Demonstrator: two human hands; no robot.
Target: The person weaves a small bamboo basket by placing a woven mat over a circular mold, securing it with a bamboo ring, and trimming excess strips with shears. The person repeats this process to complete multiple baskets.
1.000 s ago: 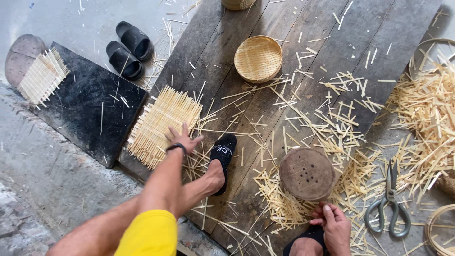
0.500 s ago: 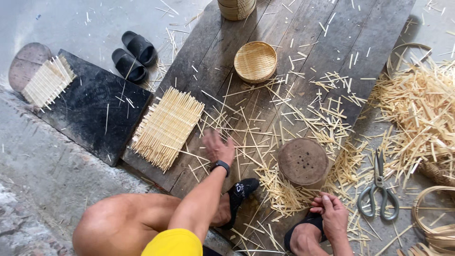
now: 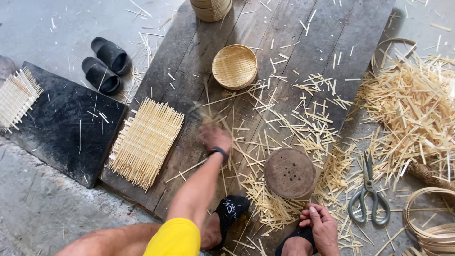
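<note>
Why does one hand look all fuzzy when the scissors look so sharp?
In the head view, the left hand and the bamboo strips it grips are smeared by motion blur; the scissors, the round wooden disc and the right hand are crisp. The light is soft and even, with faint shadows and no glare.

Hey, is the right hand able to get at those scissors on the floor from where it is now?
Probably yes. The right hand rests low by the round wooden disc, and the scissors lie just to its right with only loose bamboo strips between them, nothing solid blocking.
</note>
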